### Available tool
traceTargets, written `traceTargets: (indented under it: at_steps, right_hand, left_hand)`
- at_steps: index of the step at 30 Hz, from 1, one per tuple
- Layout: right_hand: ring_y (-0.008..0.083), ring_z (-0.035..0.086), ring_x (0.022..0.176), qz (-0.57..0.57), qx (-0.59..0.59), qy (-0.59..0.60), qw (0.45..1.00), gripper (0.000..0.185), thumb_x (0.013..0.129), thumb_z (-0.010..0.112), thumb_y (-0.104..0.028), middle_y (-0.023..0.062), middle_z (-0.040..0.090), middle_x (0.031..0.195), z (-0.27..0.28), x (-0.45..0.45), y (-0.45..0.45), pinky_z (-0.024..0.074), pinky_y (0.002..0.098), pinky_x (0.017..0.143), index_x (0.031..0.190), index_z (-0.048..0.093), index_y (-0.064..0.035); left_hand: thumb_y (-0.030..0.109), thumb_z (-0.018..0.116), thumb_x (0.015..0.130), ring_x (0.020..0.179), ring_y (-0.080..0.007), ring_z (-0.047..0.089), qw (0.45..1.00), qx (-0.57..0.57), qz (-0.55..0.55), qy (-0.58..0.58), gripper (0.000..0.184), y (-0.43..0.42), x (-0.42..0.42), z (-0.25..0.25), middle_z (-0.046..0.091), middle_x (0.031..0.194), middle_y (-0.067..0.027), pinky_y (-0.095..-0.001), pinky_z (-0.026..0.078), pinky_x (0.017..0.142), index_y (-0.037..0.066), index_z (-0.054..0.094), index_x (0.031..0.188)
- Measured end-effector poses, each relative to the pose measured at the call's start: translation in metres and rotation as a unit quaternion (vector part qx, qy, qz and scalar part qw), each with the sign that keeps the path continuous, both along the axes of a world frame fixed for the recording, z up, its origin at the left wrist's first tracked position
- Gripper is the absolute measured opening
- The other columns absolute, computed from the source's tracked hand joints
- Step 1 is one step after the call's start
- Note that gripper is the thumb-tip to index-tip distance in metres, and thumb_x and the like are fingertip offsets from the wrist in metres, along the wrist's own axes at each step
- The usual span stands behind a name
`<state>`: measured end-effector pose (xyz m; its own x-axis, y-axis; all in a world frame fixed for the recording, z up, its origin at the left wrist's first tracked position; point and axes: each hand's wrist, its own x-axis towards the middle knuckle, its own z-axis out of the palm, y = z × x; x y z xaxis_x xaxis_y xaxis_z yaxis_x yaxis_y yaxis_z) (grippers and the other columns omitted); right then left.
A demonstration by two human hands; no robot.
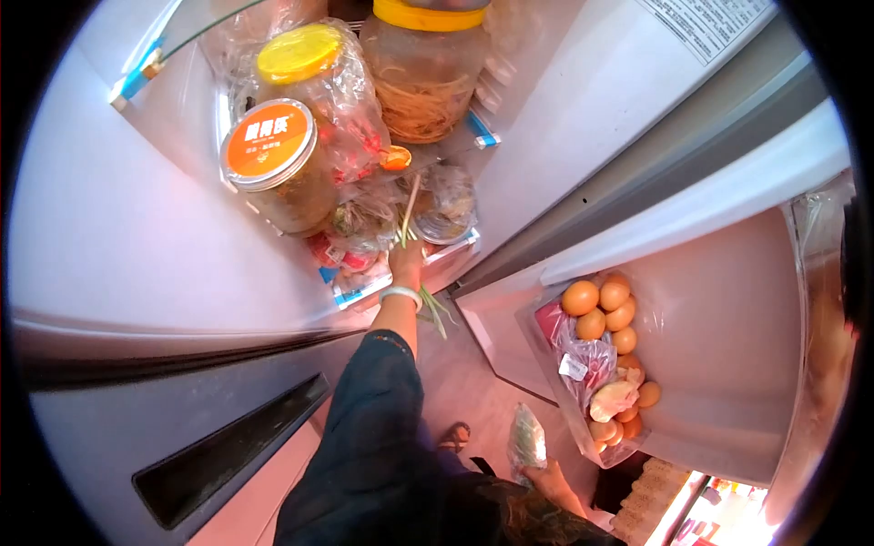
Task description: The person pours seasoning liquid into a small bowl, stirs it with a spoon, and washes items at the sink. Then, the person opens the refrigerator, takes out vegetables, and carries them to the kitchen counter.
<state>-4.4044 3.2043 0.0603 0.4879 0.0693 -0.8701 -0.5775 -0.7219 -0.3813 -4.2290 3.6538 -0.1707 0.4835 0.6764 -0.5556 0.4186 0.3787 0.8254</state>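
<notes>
My left hand (406, 260), with a pale bangle at the wrist, reaches into the lower part of an open fridge. Its fingers are closed round a few scallions (435, 308), whose green and pale stalks stick out on both sides of the hand. Around it on the low shelf lie plastic bags of food (362, 218) and a clear wrapped container (446, 205). Down by my body, my right hand (544, 479) grips a clear plastic bag (526, 439) with something pale green and white inside, which I cannot make out.
Above stand a jar with an orange lid (270, 144), a yellow-lidded jar (299, 55) and a large jar of pale strips (428, 91). To the right, the open door's bin (596, 455) holds several eggs (590, 324) and a purple-red package (587, 361). A glass shelf edge (205, 29) crosses the upper left.
</notes>
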Motion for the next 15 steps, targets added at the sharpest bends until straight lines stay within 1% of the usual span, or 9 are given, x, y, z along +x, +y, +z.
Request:
traceTargets:
  at_steps: [3, 5, 6, 9, 10, 13, 14, 15]
  right_hand:
    - [0.0165, 0.061, 0.078, 0.010, 0.010, -0.008, 1.000, 0.038, 0.076, 0.066, -0.016, 0.0093, 0.065, 0.090, -0.012, 0.000, -0.009, 0.0494, 0.0319, 0.073, 0.108, 0.058, 0.0040]
    - [0.0166, 0.061, 0.081, 0.012, 0.031, -0.034, 0.999, 0.039, 0.076, 0.066, -0.015, 0.0092, 0.065, 0.091, -0.012, 0.000, -0.008, 0.0492, 0.0321, 0.073, 0.109, 0.058, 0.0037]
    - [0.0166, 0.061, 0.081, 0.006, 0.041, -0.028, 0.999, 0.039, 0.076, 0.066, -0.015, 0.0091, 0.065, 0.091, -0.014, 0.000, -0.010, 0.0491, 0.0320, 0.074, 0.109, 0.057, 0.0035]
    - [0.0168, 0.060, 0.083, 0.004, 0.062, -0.015, 0.998, 0.039, 0.076, 0.066, -0.014, 0.0088, 0.065, 0.093, -0.016, 0.000, -0.014, 0.0491, 0.0318, 0.074, 0.110, 0.057, 0.0029]
    - [0.0168, 0.060, 0.083, 0.011, 0.063, -0.014, 0.998, 0.039, 0.075, 0.066, -0.014, 0.0086, 0.065, 0.093, -0.013, 0.000, -0.013, 0.0491, 0.0319, 0.074, 0.110, 0.057, 0.0027]
    - [0.0170, 0.060, 0.082, 0.034, 0.033, -0.006, 0.999, 0.039, 0.076, 0.066, -0.013, 0.0083, 0.065, 0.093, -0.007, 0.001, -0.012, 0.0493, 0.0319, 0.074, 0.110, 0.057, 0.0024]
    - [0.0170, 0.060, 0.082, 0.041, 0.016, -0.003, 0.999, 0.038, 0.076, 0.066, -0.013, 0.0083, 0.064, 0.092, -0.007, 0.003, -0.012, 0.0494, 0.0319, 0.074, 0.110, 0.057, 0.0024]
    - [0.0170, 0.060, 0.082, 0.041, 0.025, -0.007, 0.999, 0.038, 0.076, 0.066, -0.013, 0.0085, 0.065, 0.092, -0.007, 0.003, -0.014, 0.0494, 0.0319, 0.074, 0.110, 0.057, 0.0026]
  left_hand:
    - [0.015, 0.051, 0.082, 0.047, -0.0119, 0.045, 0.980, -0.157, 0.065, -0.104, 0.014, -0.020, -0.031, 0.037, 0.060, 0.066, -0.0066, -0.0242, 0.032, 0.042, 0.005, 0.057, 0.075]
    - [0.016, 0.049, 0.085, 0.047, -0.0089, 0.043, 0.976, -0.159, 0.070, -0.128, 0.013, -0.031, -0.047, 0.048, 0.062, 0.070, -0.0065, -0.0215, 0.031, 0.041, 0.006, 0.055, 0.078]
    - [0.016, 0.048, 0.086, 0.047, -0.0074, 0.042, 0.974, -0.161, 0.073, -0.140, 0.013, -0.036, -0.054, 0.053, 0.063, 0.072, -0.0064, -0.0202, 0.030, 0.041, 0.007, 0.054, 0.079]
    - [0.017, 0.046, 0.089, 0.049, -0.0062, 0.043, 0.978, -0.119, 0.055, -0.160, 0.012, -0.039, -0.077, 0.065, 0.065, 0.079, -0.0074, -0.0210, 0.031, 0.041, 0.007, 0.051, 0.087]
    - [0.018, 0.046, 0.091, 0.051, -0.0064, 0.044, 0.979, -0.100, 0.036, -0.172, 0.013, -0.039, -0.085, 0.054, 0.066, 0.085, -0.0088, -0.0218, 0.032, 0.042, 0.006, 0.049, 0.095]
    - [0.019, 0.046, 0.092, 0.053, -0.0071, 0.045, 0.980, -0.111, 0.005, -0.164, 0.014, -0.029, -0.093, 0.052, 0.067, 0.086, -0.0084, -0.0221, 0.034, 0.044, 0.007, 0.050, 0.096]
    - [0.019, 0.045, 0.093, 0.058, -0.0094, 0.049, 0.975, -0.136, 0.043, -0.168, 0.015, -0.025, -0.090, 0.055, 0.066, 0.090, -0.0098, -0.0227, 0.037, 0.047, 0.007, 0.050, 0.100]
    - [0.020, 0.045, 0.093, 0.060, -0.0104, 0.051, 0.967, -0.166, 0.060, -0.182, 0.016, -0.021, -0.087, 0.057, 0.065, 0.091, -0.0100, -0.0231, 0.038, 0.048, 0.007, 0.050, 0.102]
